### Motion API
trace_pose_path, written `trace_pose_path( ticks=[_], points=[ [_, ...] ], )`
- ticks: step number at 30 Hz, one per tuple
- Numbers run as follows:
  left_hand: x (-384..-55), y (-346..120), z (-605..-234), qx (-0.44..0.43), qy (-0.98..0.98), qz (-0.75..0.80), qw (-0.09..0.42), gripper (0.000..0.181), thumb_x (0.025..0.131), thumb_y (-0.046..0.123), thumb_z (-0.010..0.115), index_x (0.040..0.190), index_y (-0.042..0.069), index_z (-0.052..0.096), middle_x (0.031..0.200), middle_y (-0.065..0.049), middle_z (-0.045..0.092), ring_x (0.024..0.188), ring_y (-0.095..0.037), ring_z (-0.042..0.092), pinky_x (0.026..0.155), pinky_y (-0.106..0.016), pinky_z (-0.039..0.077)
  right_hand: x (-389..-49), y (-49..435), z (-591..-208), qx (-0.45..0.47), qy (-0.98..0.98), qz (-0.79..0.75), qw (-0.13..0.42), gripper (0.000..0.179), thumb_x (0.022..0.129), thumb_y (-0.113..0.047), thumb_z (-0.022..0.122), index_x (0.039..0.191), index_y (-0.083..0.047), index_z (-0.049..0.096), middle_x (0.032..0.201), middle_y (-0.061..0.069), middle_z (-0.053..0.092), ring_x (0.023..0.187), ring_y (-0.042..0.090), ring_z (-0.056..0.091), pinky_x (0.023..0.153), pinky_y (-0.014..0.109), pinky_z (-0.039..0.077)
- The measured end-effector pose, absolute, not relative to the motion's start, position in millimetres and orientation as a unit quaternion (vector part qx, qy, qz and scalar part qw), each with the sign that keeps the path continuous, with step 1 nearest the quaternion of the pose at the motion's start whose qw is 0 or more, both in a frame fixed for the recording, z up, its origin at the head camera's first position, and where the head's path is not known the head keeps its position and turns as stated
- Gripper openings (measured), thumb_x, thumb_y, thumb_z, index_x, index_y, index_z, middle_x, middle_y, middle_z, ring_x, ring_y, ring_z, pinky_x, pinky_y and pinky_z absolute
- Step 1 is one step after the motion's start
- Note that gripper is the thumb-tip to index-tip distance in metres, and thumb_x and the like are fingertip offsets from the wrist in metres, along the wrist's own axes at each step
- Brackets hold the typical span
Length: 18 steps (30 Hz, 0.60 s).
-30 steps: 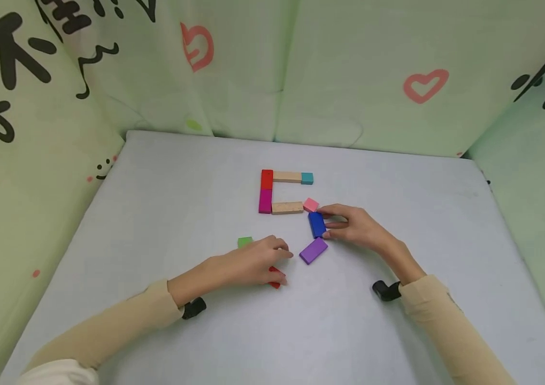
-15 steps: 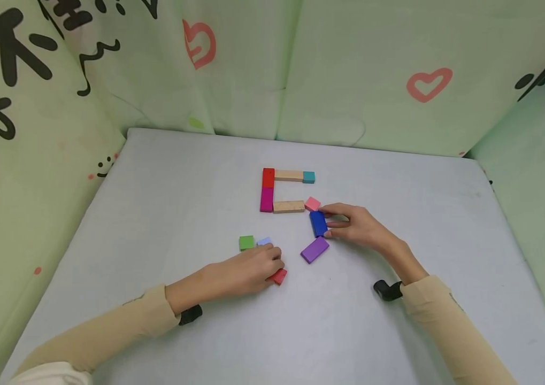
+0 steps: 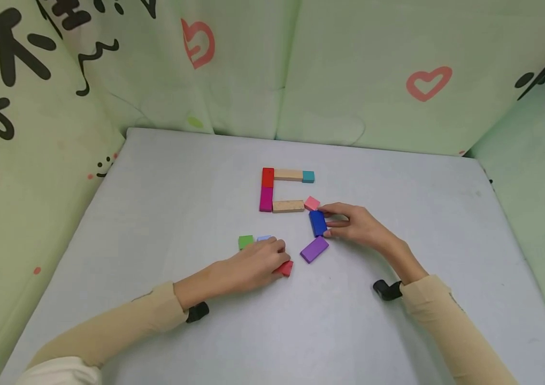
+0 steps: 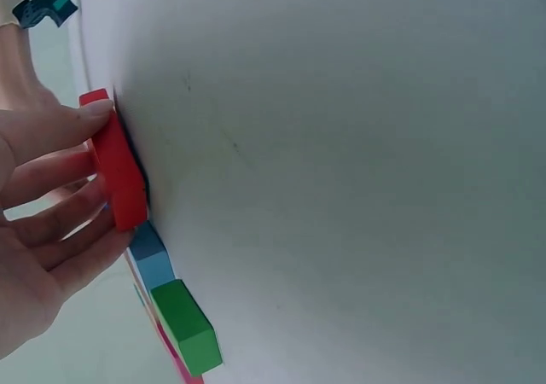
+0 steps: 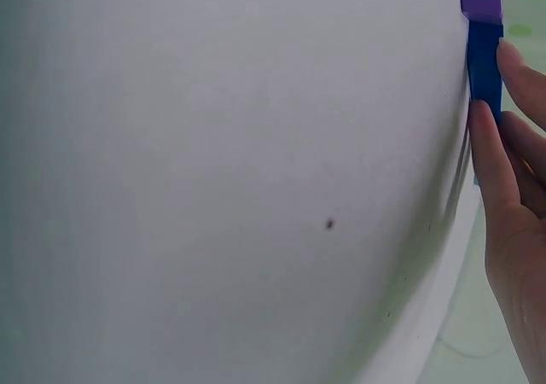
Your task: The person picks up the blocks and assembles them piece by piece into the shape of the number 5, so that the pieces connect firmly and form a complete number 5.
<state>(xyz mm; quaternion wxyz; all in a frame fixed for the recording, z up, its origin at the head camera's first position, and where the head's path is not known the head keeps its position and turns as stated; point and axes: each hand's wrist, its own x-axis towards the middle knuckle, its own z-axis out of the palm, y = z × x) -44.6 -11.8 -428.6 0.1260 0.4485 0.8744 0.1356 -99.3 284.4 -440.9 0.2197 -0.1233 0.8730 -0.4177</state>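
Note:
My left hand [image 3: 253, 268] pinches a red block [image 4: 124, 183] between thumb and fingers, low over the table; in the head view only the block's right end shows. Just beyond that hand are a green block [image 3: 245, 242] and a light blue block [image 3: 263, 238], the latter partly hidden by the fingers. My right hand [image 3: 358, 227] holds a dark blue block [image 3: 317, 223] from its right side, thumb and index finger at its two ends. A slanted purple block [image 3: 314, 249] meets the blue one's near end, and a small pink block [image 3: 312, 203] its far end.
Farther back, a red block [image 3: 268, 177], a magenta block [image 3: 266, 199], two wooden blocks [image 3: 288, 206] and a teal block [image 3: 308, 176] form a bracket-like outline. Green printed curtains [image 3: 349, 80] stand around the white table [image 3: 397, 182].
The left hand has taken hold of the red block, and has shifted it slightly right and away from me. The right hand stays at the dark blue block.

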Motion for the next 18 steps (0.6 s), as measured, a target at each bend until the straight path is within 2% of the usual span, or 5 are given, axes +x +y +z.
trace_pose_path(
  ticks=[7,18],
  points=[
    [-50.1,-5.9,-431.1,0.43,0.873,0.192,0.127,0.032,0.091,0.022,0.08,0.12,0.008,0.076,0.108,-0.007,0.068,0.099,-0.016,0.06,0.079,-0.02,0.055,-98.7,283.8,-441.1,-0.125,0.872,-0.419,0.22,0.061,0.092,-0.009,0.078,0.148,-0.007,0.055,0.151,0.022,0.052,0.13,0.037,0.062,0.103,0.038,0.053],
    [-58.9,-1.0,-434.9,0.409,0.864,0.241,0.168,0.037,0.091,0.024,0.08,0.125,0.009,0.075,0.115,-0.008,0.069,0.105,-0.016,0.06,0.082,-0.019,0.054,-98.3,284.6,-440.6,-0.125,0.869,-0.423,0.222,0.062,0.092,-0.009,0.078,0.148,-0.006,0.054,0.151,0.022,0.051,0.13,0.037,0.061,0.102,0.038,0.053]
  ],
)
